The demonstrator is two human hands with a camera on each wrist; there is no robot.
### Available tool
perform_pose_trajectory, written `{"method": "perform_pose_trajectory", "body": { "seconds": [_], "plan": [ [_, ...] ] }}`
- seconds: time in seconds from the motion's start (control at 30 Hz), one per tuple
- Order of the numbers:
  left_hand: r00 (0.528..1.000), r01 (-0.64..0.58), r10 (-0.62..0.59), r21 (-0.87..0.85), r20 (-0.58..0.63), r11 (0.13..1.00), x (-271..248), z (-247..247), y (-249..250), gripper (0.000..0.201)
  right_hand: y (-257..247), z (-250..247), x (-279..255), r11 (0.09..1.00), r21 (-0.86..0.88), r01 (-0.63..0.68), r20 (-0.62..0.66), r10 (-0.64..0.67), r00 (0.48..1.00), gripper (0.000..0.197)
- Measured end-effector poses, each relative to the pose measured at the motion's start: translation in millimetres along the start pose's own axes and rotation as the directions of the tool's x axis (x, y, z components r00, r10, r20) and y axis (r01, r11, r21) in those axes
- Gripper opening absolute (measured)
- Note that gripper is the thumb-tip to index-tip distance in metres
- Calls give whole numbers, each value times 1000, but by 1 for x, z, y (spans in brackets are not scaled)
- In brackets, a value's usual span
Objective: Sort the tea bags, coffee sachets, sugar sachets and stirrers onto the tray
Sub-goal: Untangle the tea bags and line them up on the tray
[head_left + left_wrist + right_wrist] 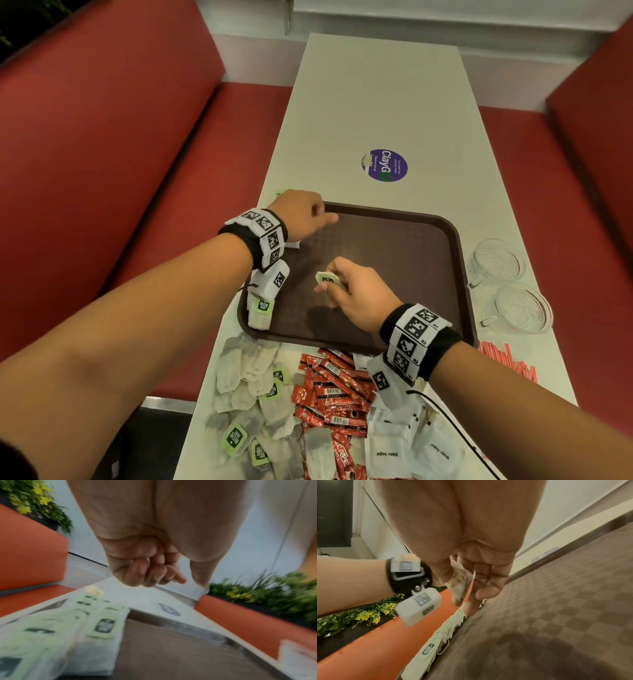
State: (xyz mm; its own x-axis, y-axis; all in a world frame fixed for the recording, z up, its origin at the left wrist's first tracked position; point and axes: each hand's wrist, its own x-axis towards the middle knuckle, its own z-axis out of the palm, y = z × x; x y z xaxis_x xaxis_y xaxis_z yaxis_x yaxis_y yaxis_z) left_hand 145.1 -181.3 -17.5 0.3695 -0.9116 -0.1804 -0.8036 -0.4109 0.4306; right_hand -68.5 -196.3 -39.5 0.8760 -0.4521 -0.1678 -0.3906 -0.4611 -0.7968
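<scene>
A brown tray (394, 246) lies on the white table. My right hand (329, 281) hovers over the tray's middle and pinches a tea bag (327, 277) with a green tag; the right wrist view shows the tea bag (458, 582) between thumb and fingers. My left hand (308, 212) is over the tray's far left corner, its fingers (150, 574) curled into the palm with nothing in them. A row of tea bags (260, 311) lies along the tray's left edge. Near me on the table lie loose tea bags (246, 394), red coffee sachets (332, 387), white sugar sachets (394, 445) and red stirrers (507, 363).
Two glass cups (500, 260) stand right of the tray. A round purple sticker (384, 165) marks the table beyond the tray. Red benches (102, 171) run along both sides. Most of the tray floor (556, 601) is bare.
</scene>
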Motion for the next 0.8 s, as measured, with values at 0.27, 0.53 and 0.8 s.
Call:
{"method": "perform_pose_trajectory", "body": {
  "seconds": [0.27, 0.53, 0.8],
  "plan": [
    [959, -220, 243, -159, 145, 962, -80, -6, 15, 22, 1, 4, 7, 999, -35, 19, -160, -25, 987, 12],
    [970, -235, 244, -206, 18, 950, -101, -4, 0, 8, -7, 16, 11, 997, -30, 65, -127, -68, 989, 11],
    [998, -47, 39, -141, -58, 989, -95, -18, -38, 9, -4, 31, -1, 999, -35, 10, 37, -9, 999, 38]
  ]
}}
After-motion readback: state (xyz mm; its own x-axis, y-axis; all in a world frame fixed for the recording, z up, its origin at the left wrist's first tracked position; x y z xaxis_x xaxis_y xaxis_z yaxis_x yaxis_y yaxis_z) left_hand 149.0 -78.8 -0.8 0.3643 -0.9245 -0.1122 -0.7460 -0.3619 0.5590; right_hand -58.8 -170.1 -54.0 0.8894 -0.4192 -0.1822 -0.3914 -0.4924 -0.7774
